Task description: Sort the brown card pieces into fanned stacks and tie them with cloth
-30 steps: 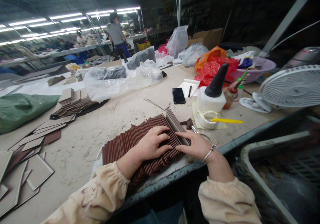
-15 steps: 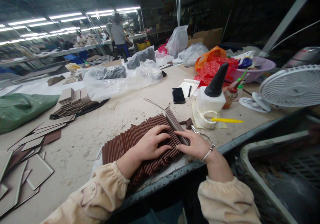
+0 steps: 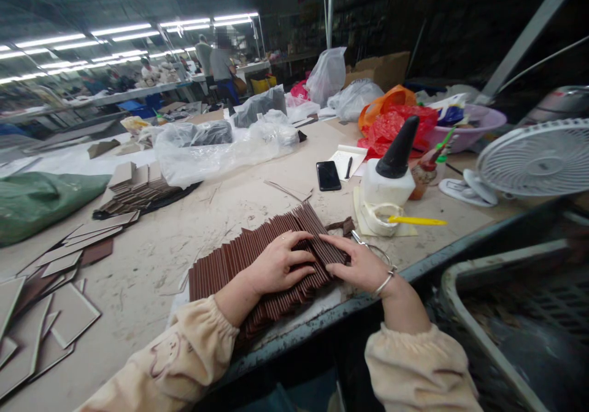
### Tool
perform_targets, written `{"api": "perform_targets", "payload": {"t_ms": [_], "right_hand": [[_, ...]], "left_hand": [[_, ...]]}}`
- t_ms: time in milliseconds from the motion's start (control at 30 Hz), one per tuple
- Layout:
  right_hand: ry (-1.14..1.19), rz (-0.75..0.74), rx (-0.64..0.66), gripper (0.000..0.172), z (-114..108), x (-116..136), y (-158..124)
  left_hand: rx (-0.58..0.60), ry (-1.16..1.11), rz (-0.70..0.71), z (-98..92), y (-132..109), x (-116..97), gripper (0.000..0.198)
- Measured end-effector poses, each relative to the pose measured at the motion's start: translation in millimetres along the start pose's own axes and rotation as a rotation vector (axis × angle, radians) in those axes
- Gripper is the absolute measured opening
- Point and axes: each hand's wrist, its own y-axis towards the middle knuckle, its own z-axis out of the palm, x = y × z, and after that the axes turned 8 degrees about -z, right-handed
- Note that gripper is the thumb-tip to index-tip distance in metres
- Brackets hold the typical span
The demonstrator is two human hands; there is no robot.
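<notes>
The big table (image 3: 138,258) comes first, and the long row of brown pieces (image 3: 239,258) sits on it, close to the front edge and partly on a white sheet (image 3: 338,295). I think the row could tip like dominoes if one hand let go or pushed too hard. Some pieces might slide off the front too, since they are so near the edge.

The pieces are thin, flat and dark brown. They stand on their sides, packed tight, and lean. Their tops make a bumpy line, with one corner poking up. The bunch at the right end leans a bit differently from the rest.

The left hand (image 3: 280,261) lies on top of the row with its fingers spread and a little bent. The right hand (image 3: 359,264) touches the end bunch, finger and thumb apart; I can't tell if it pinches any. A thin bracelet (image 3: 385,281) circles that wrist.
</notes>
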Motion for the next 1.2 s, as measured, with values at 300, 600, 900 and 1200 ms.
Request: {"api": "perform_targets", "payload": {"t_ms": [300,600,900,1200], "right_hand": [[-0.005,-0.067,-0.037,0.033,3.3,6.0,3.0],[-0.028,-0.033,-0.011,0.010,2.5,16.0,0.1],[-0.033,-0.030,0.017,0.023,3.4,14.0,-1.6],[-0.082,0.022,0.032,0.027,5.4,17.2,-2.0]], "left_hand": [[0.019,0.004,-0.005,-0.7,-0.3,-1.4,0.024],[-0.004,-0.050,-0.025,-2.0,0.7,-2.6,0.021],[-0.012,-0.078,-0.056,-2.5,-0.4,-3.1,0.016],[-0.017,-0.083,-0.053,-1.7,-0.6,-2.0,0.012]]}}
